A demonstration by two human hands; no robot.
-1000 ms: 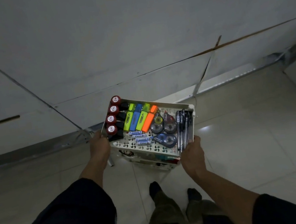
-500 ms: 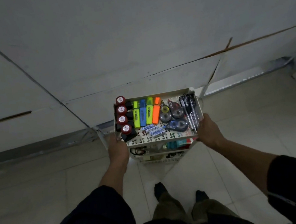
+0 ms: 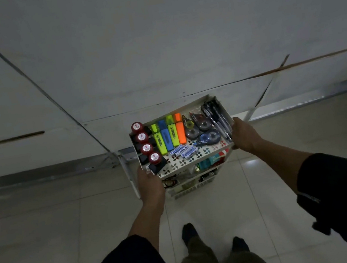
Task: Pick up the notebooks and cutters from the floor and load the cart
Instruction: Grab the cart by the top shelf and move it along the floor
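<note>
A person stands on a tiled floor [image 3: 47, 229] before a white tiered cart [image 3: 188, 104], and both hands are at its top tray. The left hand [image 3: 150, 185] grips the near-left corner, its fingers curled under the rim and out of sight, so only the back of the hand and the thumb side show. The right hand [image 3: 243, 133] grips the right edge, fingers wrapped over the rim beside the pens [image 3: 216, 117]; their tips are hidden behind the tray wall. The tray holds four red-capped stamps [image 3: 146, 143] in a row along the left wall, four highlighters [image 3: 168, 133] side by side in yellow, blue, green and orange, three correction-tape rollers [image 3: 201, 127], and a few batteries [image 3: 183, 151] lying loose near the front. The light is dim, and most labels are too small to read. The lower shelves [image 3: 196, 173] show only as a narrow strip under the tray: something teal, something red and dark cords can be made out, but their shapes cannot be told. No notebook or cutter can be picked out anywhere; whether any lie on the lower tiers cannot be told. The cart's feet are hidden. Two dark socks [image 3: 188, 232] and trouser legs run off the bottom edge, and the right sleeve [image 3: 346, 195] is cropped at the right.
</note>
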